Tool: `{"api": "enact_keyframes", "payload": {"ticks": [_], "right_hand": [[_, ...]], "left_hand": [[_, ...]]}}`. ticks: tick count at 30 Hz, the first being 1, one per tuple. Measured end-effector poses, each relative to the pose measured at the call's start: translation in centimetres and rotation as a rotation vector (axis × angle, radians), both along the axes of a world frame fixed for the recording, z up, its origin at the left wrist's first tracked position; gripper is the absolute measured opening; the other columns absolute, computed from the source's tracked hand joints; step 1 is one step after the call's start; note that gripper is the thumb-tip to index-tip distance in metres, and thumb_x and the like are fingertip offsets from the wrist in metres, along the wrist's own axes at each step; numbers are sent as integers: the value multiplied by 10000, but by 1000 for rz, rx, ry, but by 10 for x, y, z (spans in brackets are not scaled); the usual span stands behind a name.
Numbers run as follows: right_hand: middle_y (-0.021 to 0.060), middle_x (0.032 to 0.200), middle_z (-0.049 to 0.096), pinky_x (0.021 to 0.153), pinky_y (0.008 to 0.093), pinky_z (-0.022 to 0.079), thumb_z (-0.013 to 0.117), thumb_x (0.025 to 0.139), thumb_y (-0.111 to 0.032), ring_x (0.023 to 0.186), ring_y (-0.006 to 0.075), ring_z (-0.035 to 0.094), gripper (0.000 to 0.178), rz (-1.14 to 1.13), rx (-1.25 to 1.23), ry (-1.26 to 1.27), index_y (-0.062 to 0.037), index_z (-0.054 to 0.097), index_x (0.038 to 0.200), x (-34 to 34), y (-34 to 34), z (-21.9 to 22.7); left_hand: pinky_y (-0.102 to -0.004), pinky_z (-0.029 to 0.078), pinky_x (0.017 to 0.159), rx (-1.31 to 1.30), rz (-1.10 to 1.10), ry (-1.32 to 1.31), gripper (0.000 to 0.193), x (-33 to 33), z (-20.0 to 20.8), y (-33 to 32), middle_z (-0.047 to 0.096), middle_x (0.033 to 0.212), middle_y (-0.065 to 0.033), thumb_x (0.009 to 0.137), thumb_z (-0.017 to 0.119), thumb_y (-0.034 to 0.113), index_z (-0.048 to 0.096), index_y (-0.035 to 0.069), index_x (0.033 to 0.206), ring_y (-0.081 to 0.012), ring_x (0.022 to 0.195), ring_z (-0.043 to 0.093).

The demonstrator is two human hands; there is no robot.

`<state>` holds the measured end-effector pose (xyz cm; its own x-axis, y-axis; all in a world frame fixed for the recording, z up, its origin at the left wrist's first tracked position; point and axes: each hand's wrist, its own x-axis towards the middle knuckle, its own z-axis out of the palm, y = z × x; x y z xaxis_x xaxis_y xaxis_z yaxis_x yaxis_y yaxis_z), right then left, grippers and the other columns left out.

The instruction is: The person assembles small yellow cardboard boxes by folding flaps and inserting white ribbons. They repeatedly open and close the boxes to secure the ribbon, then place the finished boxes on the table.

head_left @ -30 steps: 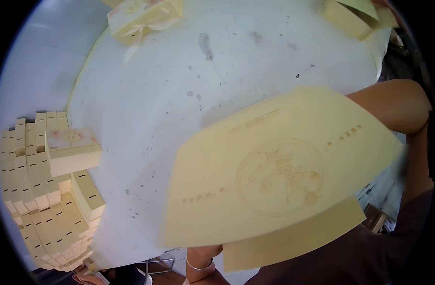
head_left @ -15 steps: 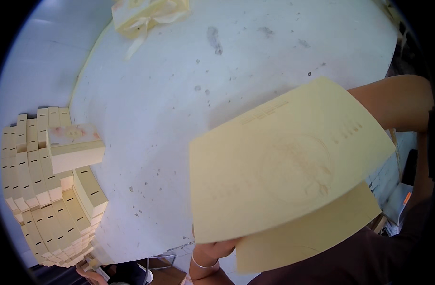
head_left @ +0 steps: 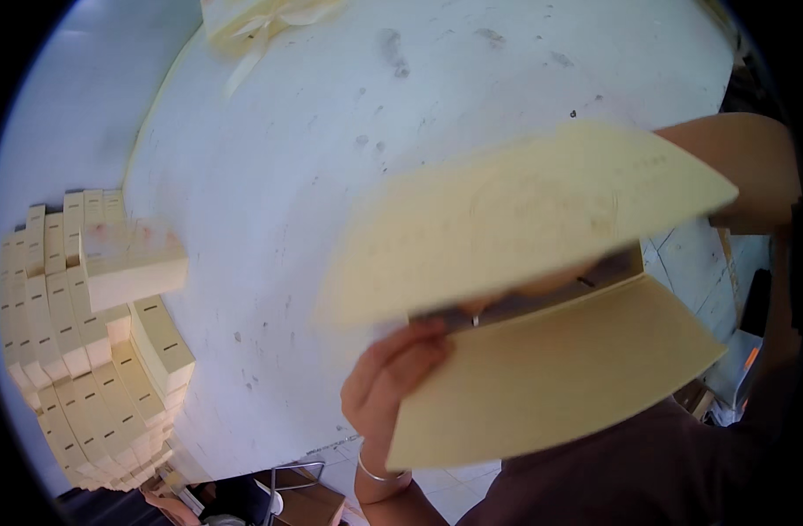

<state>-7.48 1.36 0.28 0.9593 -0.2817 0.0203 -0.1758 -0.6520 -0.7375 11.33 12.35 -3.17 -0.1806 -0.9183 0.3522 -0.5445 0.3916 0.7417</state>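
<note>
A cream folded cover of stiff board is held up over the table at the right. Its upper panel bears a faint round print and is blurred; a narrow darker strip shows in the gap between the two panels. My left hand, with a bangle at the wrist, pinches the cover's left edge at that gap. My right forearm comes in from the right behind the upper panel, which hides the right hand's fingers. Skin-coloured patches show in the gap; I cannot make out what they are.
Cream boxes with small dark slots are stacked at the left; one box with a pinkish printed top lies across them. A ribboned cream box is at the far edge of the white table. Another person's hand shows at lower left.
The cover's upper panel has tilted up and away from the lower one, opening the gap between them. My left hand has risen and now shows more fully at the edge.
</note>
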Motion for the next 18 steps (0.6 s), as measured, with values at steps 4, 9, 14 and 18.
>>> {"api": "enact_keyframes", "payload": {"ticks": [4,9,14,18], "right_hand": [[68,784,629,636,320,445,597,780,-111,724,208,585,101,50,-4,-2,-50,677,789,7,-13,-10],[68,738,606,642,327,439,598,760,-100,722,217,575,91,-1,-12,11,-59,679,767,14,-13,-19],[74,736,578,661,327,437,601,758,-111,735,222,565,89,47,-28,17,-57,670,748,18,-15,-26],[77,775,583,673,336,440,600,760,-114,755,229,571,94,40,-136,35,-48,666,761,11,-10,-20]], "left_hand": [[-287,486,735,-41,96,67,125,3,-4,-2,610,895,-143,720,638,52,569,2,811,-259,863,609],[-322,464,725,-160,370,419,251,-19,-21,0,506,940,-89,717,690,65,510,18,885,-278,1094,482],[-398,447,822,-49,396,-108,311,-30,-28,22,552,937,-144,706,706,80,565,20,976,-292,932,536],[-405,413,848,-141,410,-215,306,-37,-37,16,573,922,-109,685,675,61,598,37,980,-297,858,537]]}}
